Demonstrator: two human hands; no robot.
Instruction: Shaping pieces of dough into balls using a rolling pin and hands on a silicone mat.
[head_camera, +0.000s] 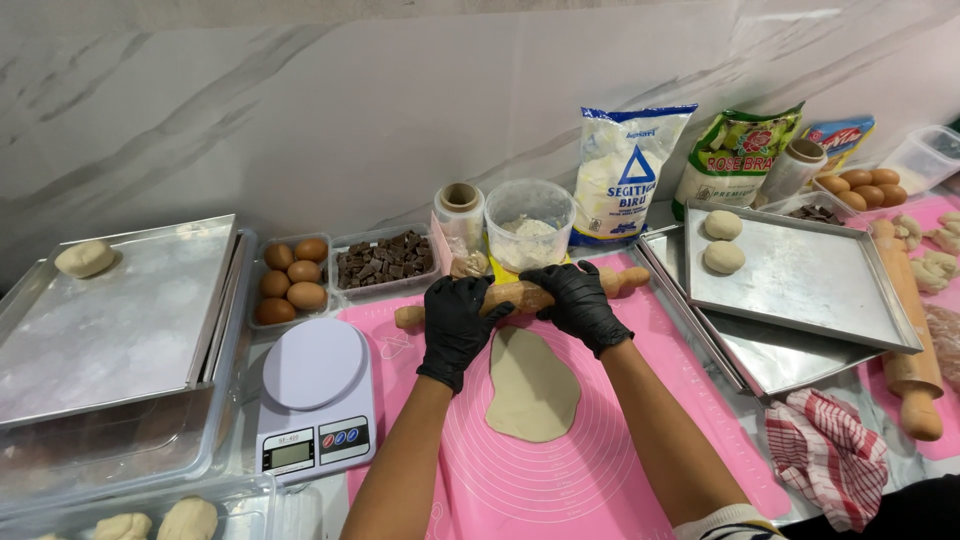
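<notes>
Both hands wear black gloves. The left hand (458, 322) and the right hand (580, 300) lie with fingers curled over a wooden rolling pin (520, 296), gripping it from above. The pin sits at the far end of a flat oval of dough (532, 385), which lies in the middle of a pink mat (640, 420) on the desk. Left of the mat stands a white scale (316, 400), with eggs (292, 280) beyond it. To the right lies a metal tray (810, 275) with two dough balls (722, 241).
</notes>
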